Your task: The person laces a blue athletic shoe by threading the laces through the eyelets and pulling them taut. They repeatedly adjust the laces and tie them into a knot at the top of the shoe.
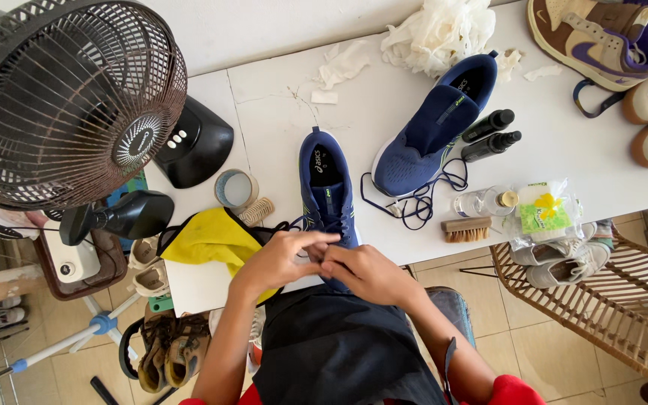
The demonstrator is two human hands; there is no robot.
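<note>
A navy running shoe (324, 184) lies on the white table (279, 127), toe pointing toward me. My left hand (279, 259) and my right hand (365, 271) meet over its toe end, fingers pinching its dark laces. A second navy shoe (433, 124) lies farther right with its loose lace (414, 202) trailing on the table. A yellow cloth (211, 236) sits by my left wrist.
A black fan (69, 105) stands at left. Two dark spray bottles (489, 135), a brush (465, 229), a small clear bottle (481, 201), a tape roll (235, 189) and crumpled paper (436, 30) lie on the table. Other shoes (601, 37) sit at right; a wicker rack (601, 292) stands below.
</note>
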